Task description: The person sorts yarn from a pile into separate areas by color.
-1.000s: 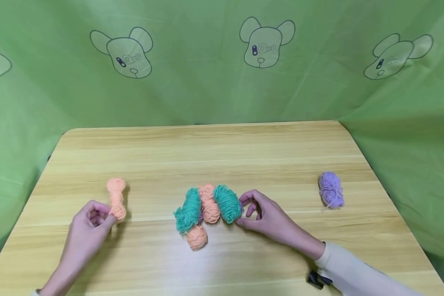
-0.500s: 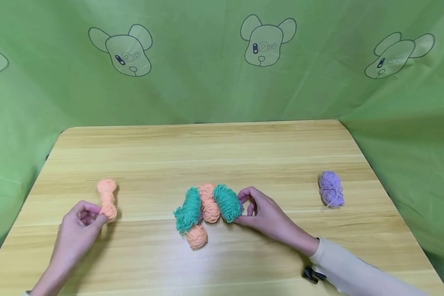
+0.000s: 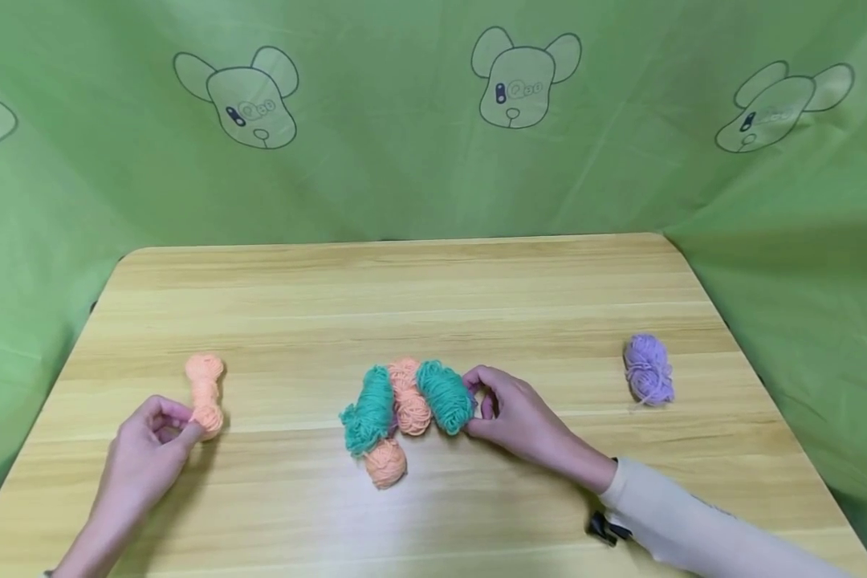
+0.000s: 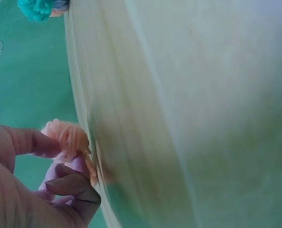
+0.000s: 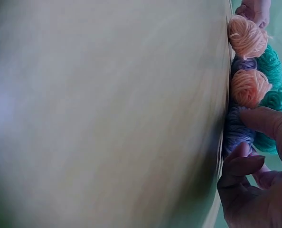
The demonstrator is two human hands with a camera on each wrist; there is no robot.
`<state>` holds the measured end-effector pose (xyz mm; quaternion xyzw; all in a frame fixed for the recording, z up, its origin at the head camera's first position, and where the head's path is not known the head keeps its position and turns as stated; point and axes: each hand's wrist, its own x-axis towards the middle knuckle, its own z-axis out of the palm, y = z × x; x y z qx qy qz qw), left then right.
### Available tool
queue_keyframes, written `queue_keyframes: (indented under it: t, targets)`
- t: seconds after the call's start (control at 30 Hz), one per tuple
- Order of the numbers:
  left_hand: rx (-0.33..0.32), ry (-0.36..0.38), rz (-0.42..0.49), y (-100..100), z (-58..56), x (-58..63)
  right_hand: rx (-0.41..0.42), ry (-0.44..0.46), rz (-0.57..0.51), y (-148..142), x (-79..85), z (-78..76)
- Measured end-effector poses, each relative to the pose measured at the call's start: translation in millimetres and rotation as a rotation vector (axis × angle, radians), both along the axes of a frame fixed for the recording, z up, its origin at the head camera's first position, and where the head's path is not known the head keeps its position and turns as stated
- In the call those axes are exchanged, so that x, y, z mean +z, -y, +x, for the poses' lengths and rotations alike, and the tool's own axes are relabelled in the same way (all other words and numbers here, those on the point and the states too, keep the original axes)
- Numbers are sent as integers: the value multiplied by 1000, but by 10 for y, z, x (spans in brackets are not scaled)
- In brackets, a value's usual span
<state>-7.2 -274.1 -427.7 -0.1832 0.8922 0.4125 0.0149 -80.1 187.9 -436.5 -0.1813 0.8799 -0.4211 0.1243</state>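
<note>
At the left of the head view my left hand [image 3: 140, 457] pinches the near end of a long peach yarn skein [image 3: 205, 389] between thumb and fingers. Mid-table is a pile of yarn balls: a teal ball on the left [image 3: 371, 409], a peach one [image 3: 409, 397], a teal one on the right [image 3: 445, 397] and another peach ball [image 3: 385, 464] nearest me. Purple yarn [image 5: 238, 128] lies under the right teal ball, mostly hidden in the head view. My right hand [image 3: 523, 417] holds that purple ball with thumb and fingers at the pile's right side.
A separate purple yarn ball [image 3: 648, 369] lies to the right on the wooden table [image 3: 549, 305]. Beside the right sleeve is a small black object [image 3: 607, 528], partly hidden. A green curtain [image 3: 390, 185] with bear-head drawings hangs behind the table and at its sides.
My left hand has moved a little to the left with the peach skein, mostly in the first half second. The right hand stays at the pile, its forearm shifting slightly left.
</note>
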Motion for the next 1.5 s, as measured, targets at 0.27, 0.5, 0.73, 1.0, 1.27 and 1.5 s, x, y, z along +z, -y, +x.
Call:
queue_keyframes:
  t: [0.27, 0.5, 0.73, 1.0, 1.27, 1.5]
  targets:
    - [-18, 41, -25, 4, 6, 0, 5, 18, -17, -25, 9, 6]
    - [-12, 43, -62, -10, 13, 9, -12, 28, -29, -30, 12, 27]
    - [29, -66, -84, -84, 71, 53, -30, 3, -64, -76, 30, 60]
    - [29, -245, 30, -226, 93, 105, -62, -12, -63, -154, 46, 77]
    - [-119, -310, 158, -355, 20, 123, -95, -44, -92, -233, 44, 79]
    - [-196, -282, 192, -494, -78, 151, -113, -66, -93, -288, 75, 76]
